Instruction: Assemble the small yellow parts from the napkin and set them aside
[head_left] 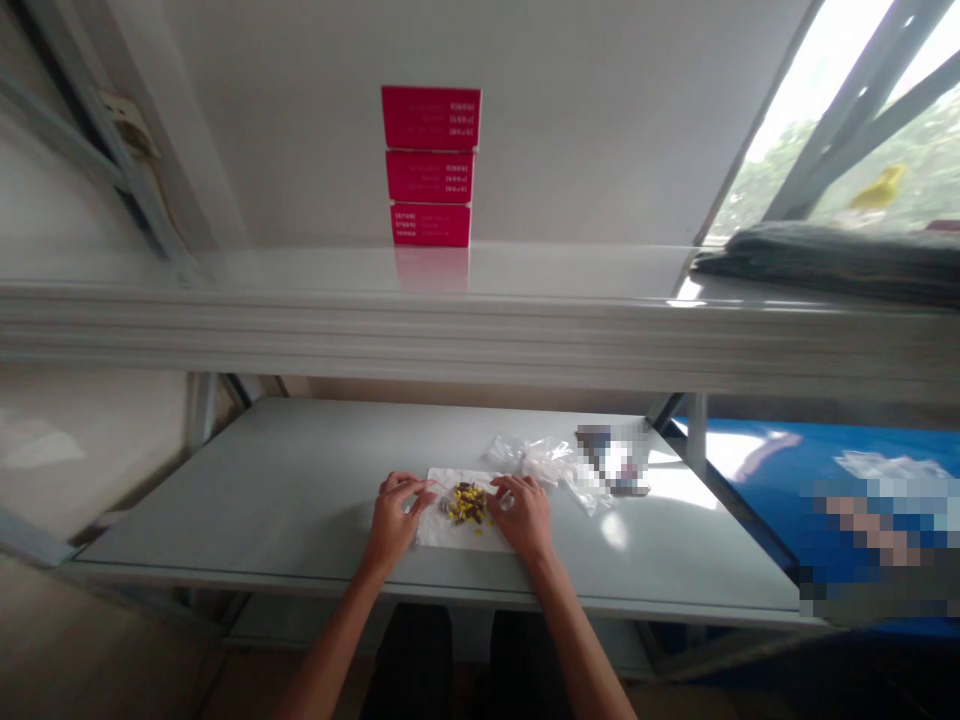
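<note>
A small heap of yellow and dark brown pieces, capsule-like in size, lies between my hands on a white sheet. Clear film seems to show at the heap's left edge, though I cannot tell whether it is a bag. To the left, my left hand is closed in a pinch, thumb and forefinger near a thin pinkish line. From the right side, my right hand curls its thumb and fingertips together at the heap's edge. What either pinch holds is too small to make out.
Crumpled clear plastic bags lie behind my right hand on the grey table. Above it runs a shelf bearing three stacked pink-red boxes and a dark folded item. A blue surface adjoins at right.
</note>
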